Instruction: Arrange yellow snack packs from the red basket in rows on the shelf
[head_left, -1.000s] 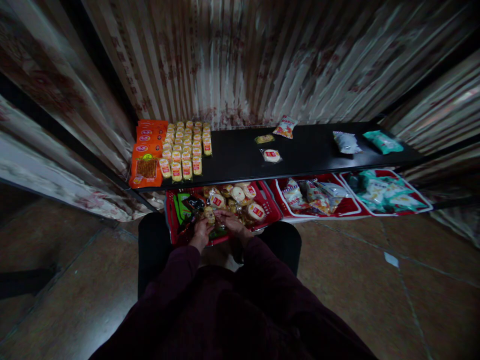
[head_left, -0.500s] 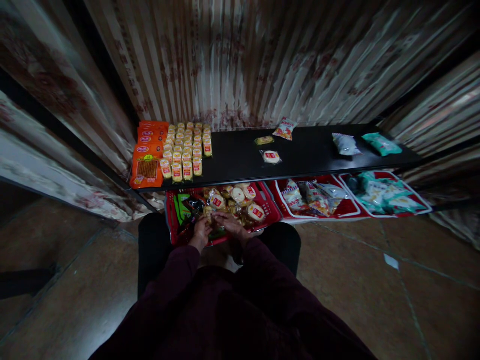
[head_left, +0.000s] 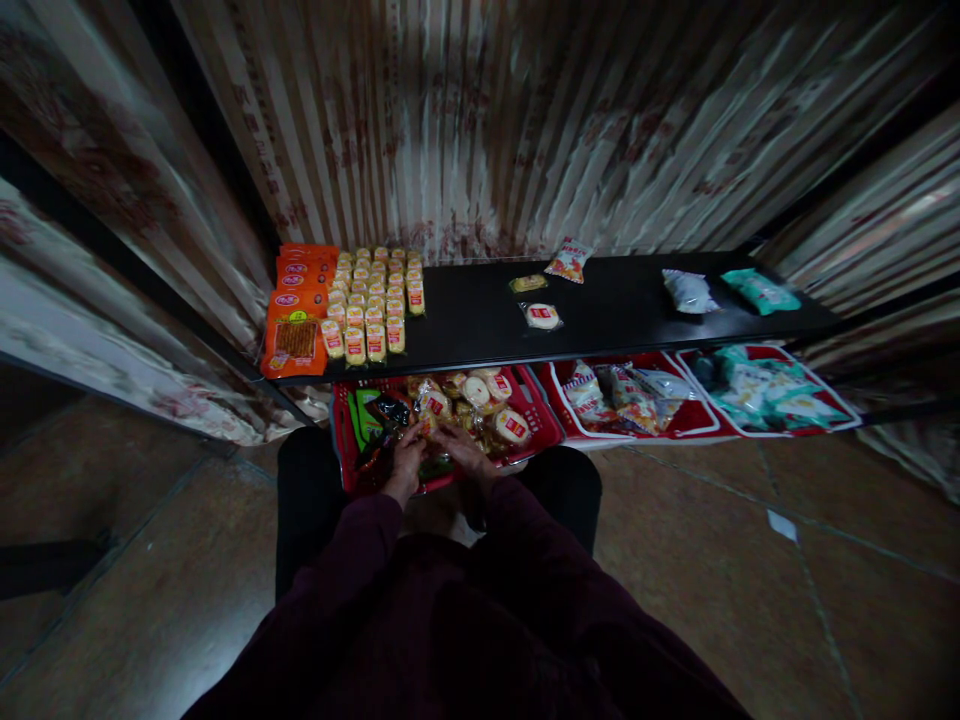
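Observation:
Both hands reach into the red basket (head_left: pixel 541 418) just below the shelf's front edge. My left hand (head_left: pixel 407 458) has its fingers curled at a small yellowish wrapped cake (head_left: pixel 429 424). From the other side, my right hand (head_left: pixel 466 450) brings its fingertips to the same cake, so it sits between the two hands; its lower part is hidden. Around them in the basket lie a round wrapped cake (head_left: pixel 512 426), more clear-wrapped cakes, a green packet (head_left: pixel 366 415) and a dark packet (head_left: pixel 391 408).
On the black shelf (head_left: pixel 465 320) stand rows of small wrapped cakes (head_left: pixel 375 300) beside orange packets (head_left: pixel 296 330). Further right lie a round cake (head_left: pixel 543 316) and several bags. Two more baskets, with snack bags (head_left: pixel 634 400) and teal bags (head_left: pixel 765 390), sit under the shelf.
My hands have shifted slightly within the basket, the left a little to the right, with the yellowish cake now showing between the fingertips. The shelf items have not moved.

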